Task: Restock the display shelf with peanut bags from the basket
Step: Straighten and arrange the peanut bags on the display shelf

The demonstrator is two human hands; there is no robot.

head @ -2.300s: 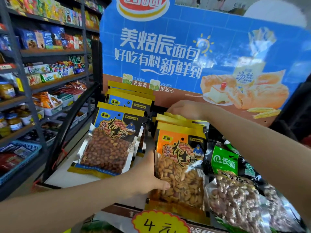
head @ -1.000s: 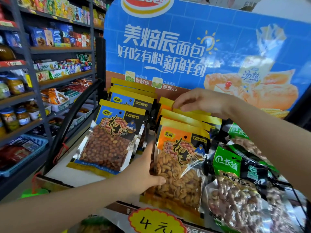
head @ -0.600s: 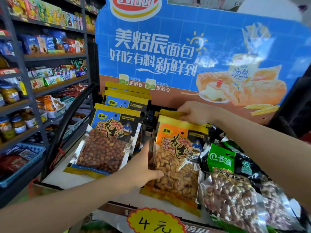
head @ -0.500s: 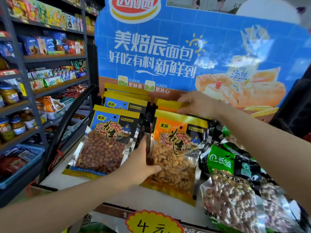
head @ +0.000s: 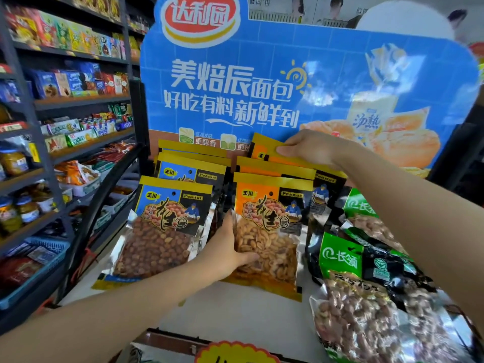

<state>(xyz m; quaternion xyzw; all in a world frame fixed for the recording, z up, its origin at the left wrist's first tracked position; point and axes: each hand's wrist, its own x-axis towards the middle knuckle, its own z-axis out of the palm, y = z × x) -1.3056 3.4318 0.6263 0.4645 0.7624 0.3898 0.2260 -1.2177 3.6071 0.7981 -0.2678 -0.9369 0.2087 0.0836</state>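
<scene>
The left hand (head: 225, 254) is gripping the front orange peanut bag (head: 269, 231) at its left edge, thumb curled over the clear window, fingers hidden behind. That bag is leaning back in the middle of the display shelf (head: 235, 310), long axis running up and away, yellow header at the top, its bottom seam sitting toward the shelf's front edge. The right hand (head: 311, 150) is pinching the yellow top strip of the rearmost orange bag (head: 264, 150), raised above the others in its row at the shelf's back edge and tilted, left corner higher. Another orange bag (head: 275, 167) is standing between the two. A row of blue peanut bags (head: 167, 226) is leaning along the shelf's left side, and green-labelled nut bags (head: 361, 284) are lying toward the right front corner. A blue bread sign (head: 262, 82) is rising behind the shelf.
</scene>
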